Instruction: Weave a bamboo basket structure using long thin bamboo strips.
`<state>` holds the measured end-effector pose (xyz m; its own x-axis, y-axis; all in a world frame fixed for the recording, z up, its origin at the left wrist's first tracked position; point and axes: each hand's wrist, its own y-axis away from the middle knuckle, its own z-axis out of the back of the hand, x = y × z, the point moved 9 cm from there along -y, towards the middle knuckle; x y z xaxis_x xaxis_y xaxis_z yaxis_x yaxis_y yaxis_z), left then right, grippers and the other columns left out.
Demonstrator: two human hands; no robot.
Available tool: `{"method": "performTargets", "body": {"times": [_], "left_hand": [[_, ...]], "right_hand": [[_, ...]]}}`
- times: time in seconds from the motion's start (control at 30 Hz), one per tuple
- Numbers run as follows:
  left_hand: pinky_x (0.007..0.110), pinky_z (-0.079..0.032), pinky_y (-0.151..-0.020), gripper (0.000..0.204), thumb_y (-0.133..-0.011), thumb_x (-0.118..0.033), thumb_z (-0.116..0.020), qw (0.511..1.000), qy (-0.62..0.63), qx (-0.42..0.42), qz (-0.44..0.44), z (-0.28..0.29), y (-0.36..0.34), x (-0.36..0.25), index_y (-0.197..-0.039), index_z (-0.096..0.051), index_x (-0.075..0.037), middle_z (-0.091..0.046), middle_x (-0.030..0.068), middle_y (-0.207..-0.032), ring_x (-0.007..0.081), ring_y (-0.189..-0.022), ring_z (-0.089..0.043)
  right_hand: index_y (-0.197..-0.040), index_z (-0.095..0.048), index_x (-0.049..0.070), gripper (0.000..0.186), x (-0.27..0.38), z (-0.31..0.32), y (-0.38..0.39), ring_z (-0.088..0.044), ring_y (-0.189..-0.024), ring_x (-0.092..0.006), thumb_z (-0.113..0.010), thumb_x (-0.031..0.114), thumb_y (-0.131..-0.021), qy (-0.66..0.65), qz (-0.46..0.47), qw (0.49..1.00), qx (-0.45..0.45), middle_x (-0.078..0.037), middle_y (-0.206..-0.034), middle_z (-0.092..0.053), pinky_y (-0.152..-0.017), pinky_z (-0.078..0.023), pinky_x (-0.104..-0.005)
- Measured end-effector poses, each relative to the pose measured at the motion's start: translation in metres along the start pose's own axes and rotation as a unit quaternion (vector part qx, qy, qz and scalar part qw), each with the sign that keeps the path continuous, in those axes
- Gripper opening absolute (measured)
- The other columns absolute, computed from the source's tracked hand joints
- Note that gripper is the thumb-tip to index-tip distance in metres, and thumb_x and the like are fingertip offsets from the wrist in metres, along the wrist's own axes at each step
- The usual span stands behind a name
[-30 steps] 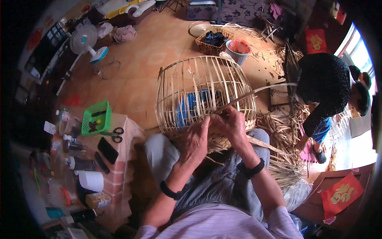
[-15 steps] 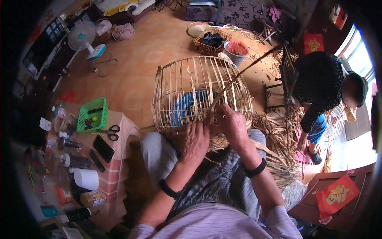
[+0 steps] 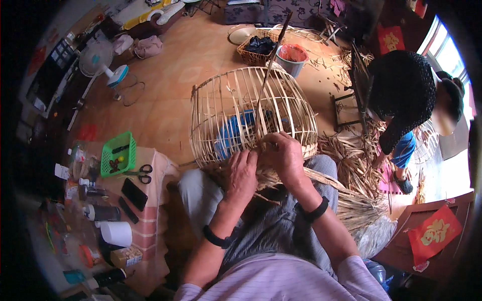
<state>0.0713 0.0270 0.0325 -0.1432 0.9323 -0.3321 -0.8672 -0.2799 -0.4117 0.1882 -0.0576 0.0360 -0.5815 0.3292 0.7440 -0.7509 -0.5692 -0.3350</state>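
Observation:
An open-ribbed cage-like basket of pale split strips rests in front of my knees, with something blue visible through its ribs. My right hand is closed at the basket's near edge, pinching a long brown strip that stands up steeply across the ribs. Just left of it my left hand has its fingers curled onto the near edge of the weave; the fingertips are partly hidden. Loose flat strips trail rightward from beneath my hands over my right leg.
At left, a cloth-covered table holds a green basket, scissors, a phone and several containers. A bent-over person works at right among piled strips. Behind are a bucket, a wicker basket and a fan.
The long strip has swung up from slanting rightward to nearly upright. My right hand has turned with it, and my left hand has shifted slightly left along the edge.

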Motion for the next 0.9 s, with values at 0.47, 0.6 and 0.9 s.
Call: {"method": "performTargets", "body": {"times": [0.47,0.6,0.9], "left_hand": [[0.048,-0.050,-0.096,0.031,-0.081,0.009,-0.057,0.992,0.095,0.079,0.023,0.002,-0.012,0.012,-0.109,-0.068,0.001,-0.065,0.0180,-0.106,0.0400,-0.108,-0.062],[0.049,-0.051,-0.095,0.031,-0.080,0.011,-0.056,0.988,0.123,0.087,0.030,0.001,-0.011,0.019,-0.108,-0.068,0.001,-0.067,0.0187,-0.104,0.0404,-0.108,-0.063],[0.046,-0.053,-0.102,0.050,-0.083,0.014,-0.051,0.976,0.200,0.048,0.079,0.008,-0.009,0.020,-0.126,-0.068,-0.003,-0.071,0.0208,-0.120,0.0410,-0.114,-0.066]], "right_hand": [[-0.107,-0.074,0.012,0.021,0.017,-0.001,0.005,-0.073,-0.085,-0.0336,-0.077,0.020,-0.088,0.118,0.068,0.990,0.031,-0.010,-0.094,-0.071,-0.073,-0.058,-0.0430],[-0.102,-0.073,0.008,0.024,0.016,-0.007,-0.001,-0.072,-0.085,-0.0357,-0.080,0.024,-0.085,0.169,0.078,0.980,0.074,-0.013,-0.092,-0.070,-0.073,-0.058,-0.0448],[-0.093,-0.069,-0.002,0.028,-0.004,0.009,0.004,-0.073,-0.081,-0.0352,-0.082,0.021,-0.083,0.002,-0.030,0.991,0.128,-0.020,-0.087,-0.072,-0.072,-0.057,-0.0437]]}}
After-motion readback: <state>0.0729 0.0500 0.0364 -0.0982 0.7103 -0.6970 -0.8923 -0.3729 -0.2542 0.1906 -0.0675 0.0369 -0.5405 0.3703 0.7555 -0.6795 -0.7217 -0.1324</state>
